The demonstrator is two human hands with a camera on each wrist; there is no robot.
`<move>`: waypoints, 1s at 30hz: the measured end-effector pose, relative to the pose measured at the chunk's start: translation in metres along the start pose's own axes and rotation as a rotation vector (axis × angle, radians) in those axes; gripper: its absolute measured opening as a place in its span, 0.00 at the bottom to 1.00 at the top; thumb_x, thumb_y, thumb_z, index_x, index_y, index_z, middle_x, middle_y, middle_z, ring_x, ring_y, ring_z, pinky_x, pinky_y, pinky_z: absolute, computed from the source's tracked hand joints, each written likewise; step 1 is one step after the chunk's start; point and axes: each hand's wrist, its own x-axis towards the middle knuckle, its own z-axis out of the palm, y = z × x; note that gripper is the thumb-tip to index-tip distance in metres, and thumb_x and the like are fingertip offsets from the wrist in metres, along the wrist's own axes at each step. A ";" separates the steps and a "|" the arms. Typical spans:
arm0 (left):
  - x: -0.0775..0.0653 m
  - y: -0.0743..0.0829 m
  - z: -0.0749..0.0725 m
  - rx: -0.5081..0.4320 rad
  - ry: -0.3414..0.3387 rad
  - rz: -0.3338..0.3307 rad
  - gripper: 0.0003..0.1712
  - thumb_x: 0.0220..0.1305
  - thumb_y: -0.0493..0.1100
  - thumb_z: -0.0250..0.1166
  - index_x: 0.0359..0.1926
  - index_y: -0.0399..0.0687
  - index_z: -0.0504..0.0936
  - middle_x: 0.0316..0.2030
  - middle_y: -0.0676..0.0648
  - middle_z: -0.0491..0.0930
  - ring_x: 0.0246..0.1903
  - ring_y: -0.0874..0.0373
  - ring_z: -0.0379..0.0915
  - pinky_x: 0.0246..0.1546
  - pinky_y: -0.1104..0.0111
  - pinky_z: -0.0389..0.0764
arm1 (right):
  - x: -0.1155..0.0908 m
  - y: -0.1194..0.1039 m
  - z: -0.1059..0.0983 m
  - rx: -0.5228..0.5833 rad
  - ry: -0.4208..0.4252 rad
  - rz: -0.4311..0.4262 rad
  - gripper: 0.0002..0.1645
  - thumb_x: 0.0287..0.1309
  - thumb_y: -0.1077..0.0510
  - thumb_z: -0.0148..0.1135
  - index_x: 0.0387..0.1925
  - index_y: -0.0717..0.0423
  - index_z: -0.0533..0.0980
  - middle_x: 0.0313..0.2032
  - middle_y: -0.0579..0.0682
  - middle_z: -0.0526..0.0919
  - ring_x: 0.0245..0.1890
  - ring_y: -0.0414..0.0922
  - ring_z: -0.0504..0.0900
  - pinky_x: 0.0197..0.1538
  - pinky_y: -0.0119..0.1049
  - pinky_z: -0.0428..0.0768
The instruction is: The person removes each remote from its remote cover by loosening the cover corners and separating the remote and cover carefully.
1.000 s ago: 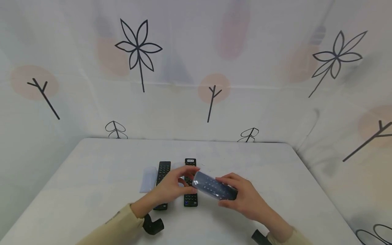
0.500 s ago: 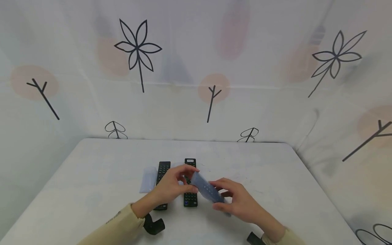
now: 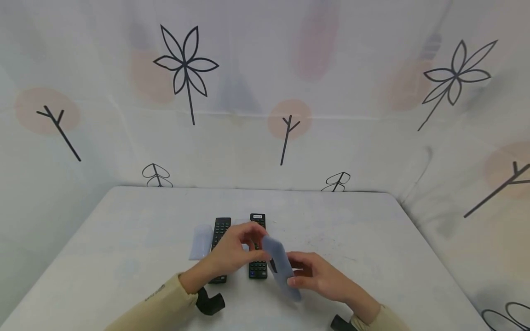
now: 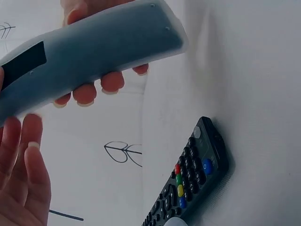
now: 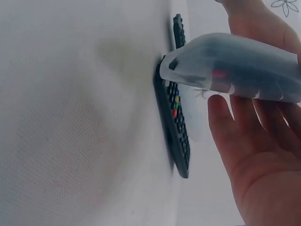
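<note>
A remote control in a translucent cover (image 3: 278, 263) is held between both hands above the table, steeply tilted. My left hand (image 3: 233, 250) pinches its upper end between thumb and fingers. Lower down, my right hand (image 3: 320, 278) grips it by its edges, thumb in front. The left wrist view shows the covered remote's smooth back (image 4: 108, 42), with a dark rectangular gap in the cover and right-hand fingertips (image 4: 113, 82) along its edge. Two bare black remotes lie on the table: one (image 3: 221, 225) partly behind my left forearm, the other (image 3: 258, 270) behind the left fingers.
A flat, pale translucent sleeve (image 3: 200, 242) lies left of the black remotes. The white table (image 3: 352, 220) reaches back to a hanging cloth (image 3: 248, 151) with flower prints. Black wrist mounts (image 3: 210, 303) are below the wrists.
The covered remote has turned from its button face showing to nearly edge-on, its lower end swinging down and left. My right hand has moved left with it; the left hand has barely shifted.
</note>
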 end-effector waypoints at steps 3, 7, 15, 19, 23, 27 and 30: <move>0.001 0.004 0.003 0.021 0.017 0.050 0.19 0.54 0.39 0.77 0.45 0.51 0.81 0.37 0.53 0.80 0.35 0.56 0.77 0.28 0.67 0.79 | 0.002 0.000 0.001 -0.025 0.008 0.016 0.27 0.69 0.59 0.59 0.66 0.64 0.68 0.60 0.60 0.75 0.58 0.47 0.77 0.60 0.38 0.74; 0.003 0.011 0.008 0.046 0.036 0.121 0.19 0.52 0.35 0.78 0.44 0.48 0.80 0.38 0.50 0.80 0.34 0.53 0.78 0.25 0.67 0.80 | 0.004 0.001 0.003 -0.078 0.049 0.010 0.26 0.68 0.57 0.61 0.64 0.62 0.71 0.59 0.58 0.77 0.57 0.47 0.78 0.59 0.39 0.75; 0.004 0.036 0.013 0.127 0.096 0.122 0.17 0.52 0.34 0.77 0.42 0.44 0.81 0.33 0.50 0.80 0.32 0.54 0.76 0.25 0.66 0.80 | 0.007 0.008 0.005 -0.143 0.123 -0.040 0.24 0.67 0.58 0.63 0.63 0.58 0.73 0.58 0.52 0.79 0.56 0.45 0.79 0.58 0.39 0.76; 0.005 0.019 0.017 0.147 0.126 0.081 0.17 0.55 0.42 0.77 0.42 0.52 0.80 0.33 0.55 0.78 0.32 0.59 0.75 0.25 0.68 0.80 | 0.007 0.004 0.005 -0.187 0.225 -0.084 0.27 0.65 0.57 0.65 0.63 0.58 0.71 0.56 0.52 0.80 0.55 0.47 0.79 0.57 0.38 0.77; 0.009 0.016 0.022 0.167 0.141 0.049 0.18 0.53 0.43 0.78 0.41 0.53 0.78 0.33 0.57 0.76 0.32 0.61 0.73 0.24 0.70 0.79 | 0.006 -0.001 0.006 -0.261 0.371 -0.227 0.36 0.61 0.60 0.69 0.69 0.54 0.66 0.58 0.54 0.77 0.55 0.47 0.79 0.55 0.39 0.79; 0.014 0.017 0.027 0.182 0.157 0.068 0.18 0.54 0.42 0.78 0.41 0.52 0.78 0.32 0.56 0.76 0.31 0.60 0.73 0.23 0.71 0.78 | 0.007 -0.007 0.006 -0.380 0.487 -0.411 0.40 0.57 0.66 0.71 0.69 0.53 0.67 0.60 0.54 0.75 0.55 0.45 0.78 0.52 0.38 0.80; 0.018 0.017 0.029 0.186 0.169 0.076 0.17 0.54 0.43 0.77 0.41 0.52 0.78 0.32 0.57 0.76 0.31 0.60 0.73 0.23 0.72 0.78 | 0.008 -0.011 0.006 -0.444 0.526 -0.514 0.35 0.53 0.71 0.71 0.63 0.55 0.74 0.57 0.54 0.78 0.53 0.45 0.78 0.49 0.36 0.80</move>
